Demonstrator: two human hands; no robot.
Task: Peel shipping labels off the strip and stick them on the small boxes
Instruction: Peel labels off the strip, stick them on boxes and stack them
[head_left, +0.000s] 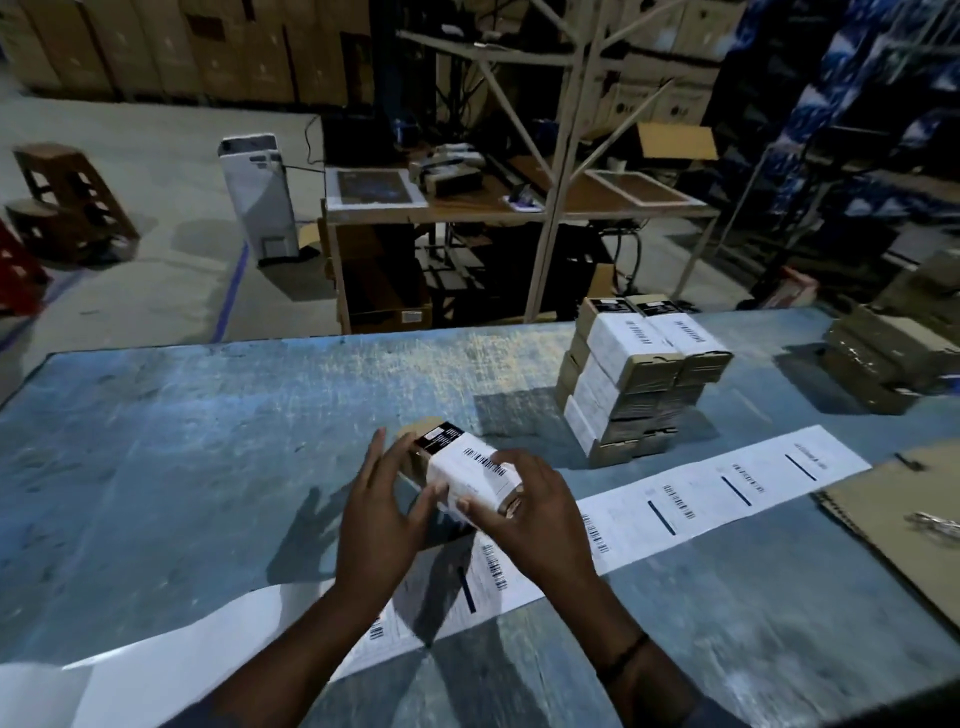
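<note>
One small brown cardboard box (467, 470), oblong, with a black printed panel at its far end and a white barcoded label wrapped over its top and near side, is held just above the table between two hands. The left hand (384, 514) lies along the box's left side with its fingers straight and spread, and its thumb touches the label's lower edge. The right hand (530, 514) grasps the near right end, with the fingers curled over the top corner and the thumb pressed on the label face.

One long white paper strip of labels (727, 493) lies flat under the hands and runs diagonally from the near left to the far right. At least seven printed barcode labels show along it, and the near-left stretch is blank.

Beyond the strip stands one stack of labelled small boxes (639, 374). It has two boxes side by side on top and more tiers beneath, but I cannot count them all.

At the far right sits one pile of plain brown boxes (883, 358), well apart from the stack. One flat sheet of ribbed corrugated cardboard (883, 530) lies near the strip's far end.

Everything rests on the scuffed blue-grey table (208, 441), whose surface is worn and streaked. A dark band (628, 654) circles the right wrist.
</note>
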